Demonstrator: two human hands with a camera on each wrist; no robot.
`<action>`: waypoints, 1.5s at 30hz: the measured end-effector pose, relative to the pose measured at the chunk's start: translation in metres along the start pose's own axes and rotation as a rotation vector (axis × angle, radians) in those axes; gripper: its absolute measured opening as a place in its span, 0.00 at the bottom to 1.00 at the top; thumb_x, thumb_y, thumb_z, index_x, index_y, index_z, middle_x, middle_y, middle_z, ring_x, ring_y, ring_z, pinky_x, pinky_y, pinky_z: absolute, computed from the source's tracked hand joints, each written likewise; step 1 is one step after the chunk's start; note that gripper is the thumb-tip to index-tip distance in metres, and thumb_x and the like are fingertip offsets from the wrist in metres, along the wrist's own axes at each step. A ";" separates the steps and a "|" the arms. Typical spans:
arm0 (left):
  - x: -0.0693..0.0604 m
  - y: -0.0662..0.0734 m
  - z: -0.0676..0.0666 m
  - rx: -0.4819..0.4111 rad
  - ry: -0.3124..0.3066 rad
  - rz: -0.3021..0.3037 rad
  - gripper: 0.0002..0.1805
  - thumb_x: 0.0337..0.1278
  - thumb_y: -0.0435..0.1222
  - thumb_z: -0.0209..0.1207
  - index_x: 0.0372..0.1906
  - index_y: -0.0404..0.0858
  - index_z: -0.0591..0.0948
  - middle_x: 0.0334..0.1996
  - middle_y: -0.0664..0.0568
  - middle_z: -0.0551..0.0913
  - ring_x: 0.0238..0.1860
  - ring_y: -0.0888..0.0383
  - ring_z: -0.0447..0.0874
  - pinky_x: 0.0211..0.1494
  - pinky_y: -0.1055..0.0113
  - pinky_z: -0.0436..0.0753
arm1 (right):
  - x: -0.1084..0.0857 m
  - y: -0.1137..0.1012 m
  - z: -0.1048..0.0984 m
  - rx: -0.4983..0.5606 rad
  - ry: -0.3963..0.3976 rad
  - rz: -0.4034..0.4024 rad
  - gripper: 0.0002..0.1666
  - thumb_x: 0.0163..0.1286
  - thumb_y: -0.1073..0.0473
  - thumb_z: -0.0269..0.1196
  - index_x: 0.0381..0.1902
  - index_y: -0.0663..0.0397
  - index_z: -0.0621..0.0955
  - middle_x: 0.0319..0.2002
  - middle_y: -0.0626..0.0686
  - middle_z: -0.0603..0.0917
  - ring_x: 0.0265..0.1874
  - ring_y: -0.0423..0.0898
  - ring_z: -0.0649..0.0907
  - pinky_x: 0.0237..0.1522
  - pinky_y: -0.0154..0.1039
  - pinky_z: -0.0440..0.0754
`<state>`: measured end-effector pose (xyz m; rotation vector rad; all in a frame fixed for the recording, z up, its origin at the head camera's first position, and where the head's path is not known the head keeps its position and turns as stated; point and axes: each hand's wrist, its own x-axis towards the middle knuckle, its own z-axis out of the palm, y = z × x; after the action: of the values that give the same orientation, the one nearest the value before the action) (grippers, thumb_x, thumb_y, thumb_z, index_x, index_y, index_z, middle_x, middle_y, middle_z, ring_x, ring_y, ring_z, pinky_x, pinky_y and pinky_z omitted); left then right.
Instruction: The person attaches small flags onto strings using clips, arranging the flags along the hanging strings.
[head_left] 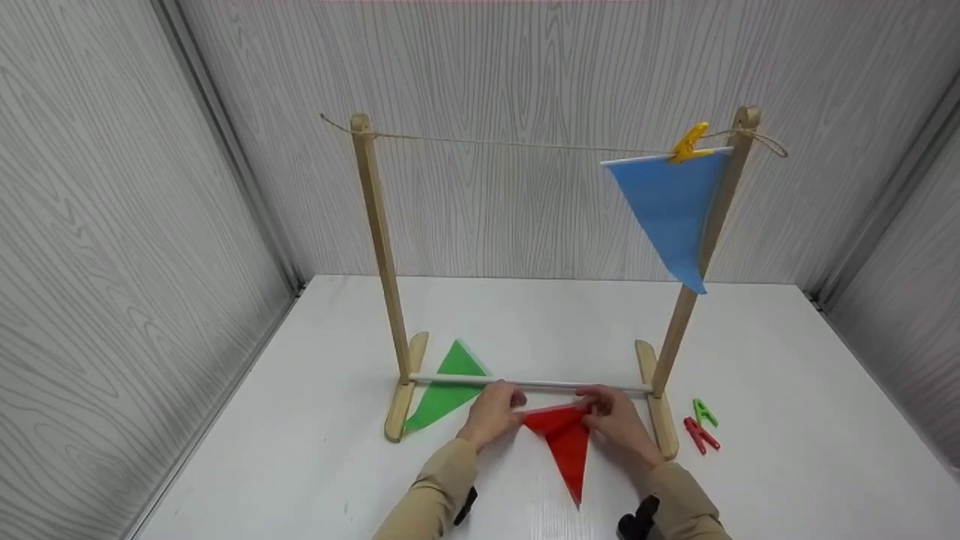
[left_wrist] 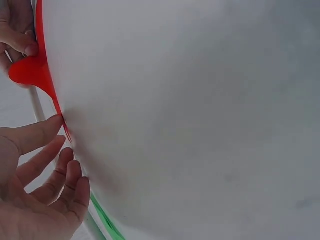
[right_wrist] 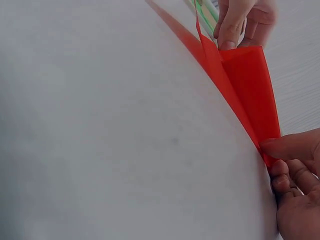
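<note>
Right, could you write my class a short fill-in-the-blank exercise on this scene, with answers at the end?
1. The left hand and right hand both hold a triangular flag coloured ____.
2. The blue flag hangs from the string by a clothespin coloured ____.
3. The tabletop flag lying partly beneath the white bar is coloured ____.
4. The green clothespin and red clothespin lie nearer the ____ hand.

Missing words: red; yellow; green; right.

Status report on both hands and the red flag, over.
Left hand and right hand pinch red flag by its top edge. Flag not on line. White crossbar close by both hands.
</note>
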<state>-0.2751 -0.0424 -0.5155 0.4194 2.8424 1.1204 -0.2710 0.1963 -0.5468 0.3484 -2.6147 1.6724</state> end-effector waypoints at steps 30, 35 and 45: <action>0.008 -0.009 -0.018 -0.330 -0.090 -0.011 0.05 0.61 0.27 0.63 0.40 0.29 0.85 0.39 0.38 0.88 0.40 0.55 0.85 0.44 0.67 0.85 | -0.004 -0.002 0.001 0.203 0.110 0.136 0.27 0.68 0.59 0.68 0.63 0.59 0.76 0.55 0.59 0.82 0.44 0.49 0.82 0.41 0.29 0.83; 0.008 -0.006 -0.017 -0.359 -0.080 -0.013 0.05 0.62 0.28 0.63 0.41 0.30 0.85 0.40 0.40 0.88 0.41 0.56 0.85 0.43 0.67 0.85 | -0.002 -0.004 0.001 0.225 0.115 0.151 0.23 0.70 0.59 0.66 0.60 0.61 0.77 0.50 0.59 0.83 0.41 0.46 0.80 0.34 0.29 0.80; 0.006 -0.005 -0.014 -0.457 -0.034 -0.042 0.13 0.61 0.30 0.66 0.50 0.34 0.83 0.44 0.41 0.88 0.46 0.52 0.86 0.53 0.57 0.88 | -0.002 -0.004 -0.001 0.194 0.108 0.143 0.12 0.72 0.60 0.64 0.46 0.65 0.81 0.37 0.59 0.84 0.35 0.45 0.78 0.30 0.29 0.78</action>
<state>-0.2845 -0.0536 -0.5084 0.3367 2.4415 1.6704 -0.2688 0.1956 -0.5432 0.0715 -2.4597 1.9360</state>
